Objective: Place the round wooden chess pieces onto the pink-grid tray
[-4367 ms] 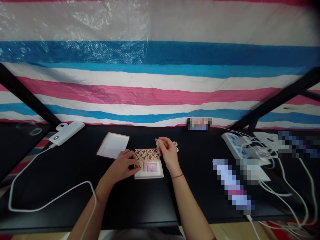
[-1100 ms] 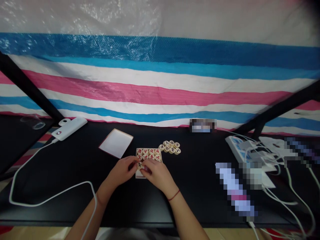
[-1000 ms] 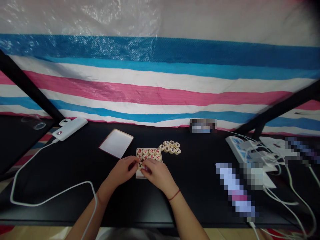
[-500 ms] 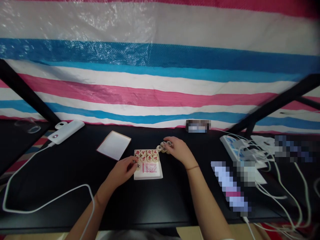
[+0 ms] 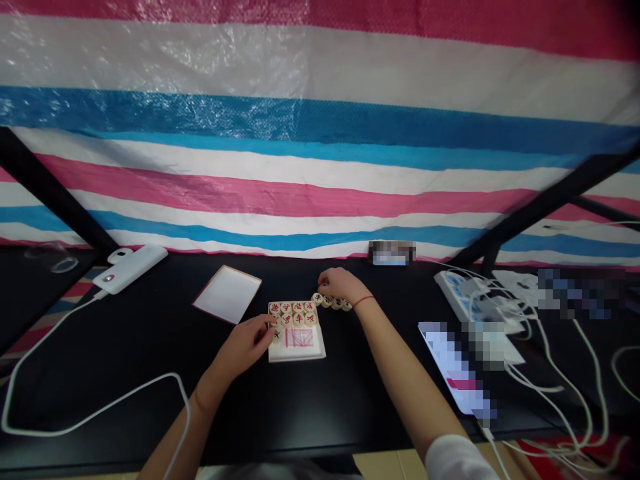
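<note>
In the head view, a shallow white box [image 5: 297, 355] holds two rows of round Chinese chess pieces [image 5: 299, 319] with red characters. A black-marked Chinese chess piece [image 5: 277, 335] is at its left side. My left hand [image 5: 249, 338] rests at that side, with thumb and index finger closed around the black-marked piece. Beyond the box's far right corner runs a short row of black-marked pieces [image 5: 327, 301]. Over this row, my right hand [image 5: 343, 283] has its fingers curled down on a piece mostly hidden beneath them.
A box lid [image 5: 229, 294] lies inside-up at the left. Farther left is a white device [image 5: 131, 269] with a cable [image 5: 90, 415]. On the right are a phone [image 5: 453, 367], a power strip [image 5: 455, 293] and tangled cables. A striped sheet [image 5: 300, 167] hangs behind the black table [image 5: 240, 420].
My right hand has shifted left, its fingers curling in, so more of the black-marked pieces show in a row. My left hand has stayed at the box. The view has tilted slightly.
</note>
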A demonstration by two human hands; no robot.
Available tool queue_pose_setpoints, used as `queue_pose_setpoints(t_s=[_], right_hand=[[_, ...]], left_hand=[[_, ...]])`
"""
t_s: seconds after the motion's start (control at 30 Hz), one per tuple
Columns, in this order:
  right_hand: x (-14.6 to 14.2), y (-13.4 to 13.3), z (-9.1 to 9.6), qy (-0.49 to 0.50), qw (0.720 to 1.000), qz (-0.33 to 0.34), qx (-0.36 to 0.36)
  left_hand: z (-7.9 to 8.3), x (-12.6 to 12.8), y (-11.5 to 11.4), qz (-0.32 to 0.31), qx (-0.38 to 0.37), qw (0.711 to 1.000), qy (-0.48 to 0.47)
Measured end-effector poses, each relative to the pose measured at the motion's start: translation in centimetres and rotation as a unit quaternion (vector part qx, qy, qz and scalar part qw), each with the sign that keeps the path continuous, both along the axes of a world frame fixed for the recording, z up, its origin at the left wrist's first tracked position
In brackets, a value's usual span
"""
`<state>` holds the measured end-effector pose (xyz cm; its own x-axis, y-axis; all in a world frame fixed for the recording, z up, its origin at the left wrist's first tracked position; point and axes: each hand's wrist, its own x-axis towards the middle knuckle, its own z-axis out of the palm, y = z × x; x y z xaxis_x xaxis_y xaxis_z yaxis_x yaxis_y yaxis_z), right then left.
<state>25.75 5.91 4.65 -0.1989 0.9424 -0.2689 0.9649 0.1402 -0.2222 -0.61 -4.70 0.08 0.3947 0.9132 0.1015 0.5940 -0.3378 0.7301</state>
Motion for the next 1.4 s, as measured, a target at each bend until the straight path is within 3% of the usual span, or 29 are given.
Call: queue_pose_setpoints(t_s=[0.37,0.5,0.6,0.63,0.7,0.77,0.87,1.13,1.27,1.4], right_hand=[[0.0,0.4,-0.7,0.011,1.000,-0.015,0.021],[-0.4,-0.1,0.2,0.025,0.997,-0.028,0.060],[-1.4,-2.5,1.6,0.095,0.990,-0.019,0.100],[-1.9,-3.7,2.0,0.158,0.981,-0.006,0.107],[-3.0,-6.6,2.5,0.243,0.966,0.036,0.076],[-4.2,-9.3,2.5,0.262,0.961,0.085,0.040],[-5.7,-12.0,1.5,0.229,0.971,0.059,0.046],[-6.1,-13.4,-1.0,0.204,0.977,0.016,0.059],[-4.5,-13.9,-0.9,0.272,0.957,-0.007,0.098],[-4.4,-14.4,-1.4,0.327,0.938,-0.003,0.118]], left_hand=[[0.0,-0.1,0.0,0.000,0.004,1.000,-0.003],[-0.2,-0.1,0.1,0.008,0.029,0.999,-0.015],[-0.1,-0.1,-0.1,0.022,0.070,0.997,-0.030],[-0.1,-0.2,-0.1,0.025,0.080,0.996,-0.037],[0.0,-0.2,-0.2,0.025,0.093,0.994,-0.053],[0.0,-0.1,-0.3,0.017,0.108,0.992,-0.063],[0.0,0.2,-0.5,-0.007,0.150,0.987,-0.059],[-0.2,0.7,-1.1,-0.039,0.200,0.979,0.018],[-0.4,0.8,-1.5,-0.069,0.203,0.974,0.078],[-0.6,1.2,-1.6,-0.055,0.210,0.972,0.091]])
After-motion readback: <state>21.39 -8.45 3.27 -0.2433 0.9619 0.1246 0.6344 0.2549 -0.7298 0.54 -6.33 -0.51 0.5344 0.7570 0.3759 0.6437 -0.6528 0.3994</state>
